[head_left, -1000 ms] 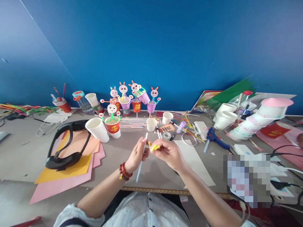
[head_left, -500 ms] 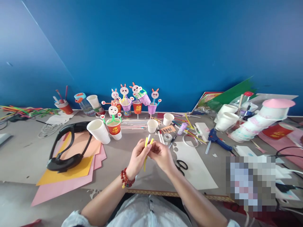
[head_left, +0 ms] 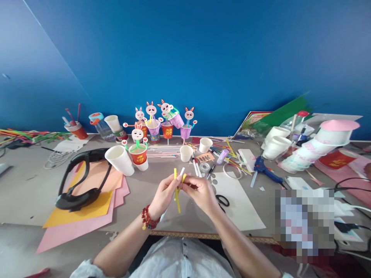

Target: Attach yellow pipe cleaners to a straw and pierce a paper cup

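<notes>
Over the near middle of the table my left hand [head_left: 164,195] pinches a white straw [head_left: 182,172] together with a yellow pipe cleaner [head_left: 176,193]. The pipe cleaner stands nearly upright, its ends poking out above and below my fingers. My right hand [head_left: 199,192] meets the left at the same spot, its fingertips closed on the yellow pipe cleaner beside the straw. A red bead bracelet [head_left: 147,219] circles my left wrist.
Paper-cup rabbit figures [head_left: 162,121] line the back by the blue wall. White cups [head_left: 119,159], markers, a tape roll [head_left: 204,166], scissors [head_left: 222,201], a white sheet [head_left: 239,200] and a blue glue gun [head_left: 265,172] lie around. Coloured paper [head_left: 84,210] and black goggles [head_left: 82,179] sit left; stacked cups [head_left: 307,152] right.
The yellow pipe cleaner went from a short bent piece in my right fingers to standing upright alongside the white straw. Both hands closed together around it.
</notes>
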The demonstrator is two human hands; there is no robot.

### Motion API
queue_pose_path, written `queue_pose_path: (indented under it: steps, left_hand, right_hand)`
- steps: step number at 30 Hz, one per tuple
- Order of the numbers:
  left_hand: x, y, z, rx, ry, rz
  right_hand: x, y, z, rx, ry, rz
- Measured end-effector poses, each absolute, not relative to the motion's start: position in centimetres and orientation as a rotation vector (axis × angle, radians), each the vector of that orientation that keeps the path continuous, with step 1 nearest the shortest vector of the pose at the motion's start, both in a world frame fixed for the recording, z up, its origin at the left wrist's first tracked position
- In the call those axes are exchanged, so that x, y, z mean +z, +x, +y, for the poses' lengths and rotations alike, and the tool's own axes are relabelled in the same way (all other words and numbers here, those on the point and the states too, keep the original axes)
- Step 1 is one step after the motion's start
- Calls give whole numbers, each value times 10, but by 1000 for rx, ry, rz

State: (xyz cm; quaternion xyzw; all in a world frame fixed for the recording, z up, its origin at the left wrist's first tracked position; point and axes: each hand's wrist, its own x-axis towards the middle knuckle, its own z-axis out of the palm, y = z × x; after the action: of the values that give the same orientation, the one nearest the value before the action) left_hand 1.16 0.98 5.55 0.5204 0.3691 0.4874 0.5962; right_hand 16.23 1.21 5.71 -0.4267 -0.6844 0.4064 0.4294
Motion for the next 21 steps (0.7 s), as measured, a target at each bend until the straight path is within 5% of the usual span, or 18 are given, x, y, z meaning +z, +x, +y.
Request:
queue_pose_path:
  steps: [12, 21]
  left_hand:
    - [64, 3, 8, 910, 1348, 929]
    - [59, 11, 11, 1032, 1366, 974]
  right_hand:
    - [62, 161, -3, 267, -1221, -2078]
    - [74, 173, 5, 494, -1231, -1996]
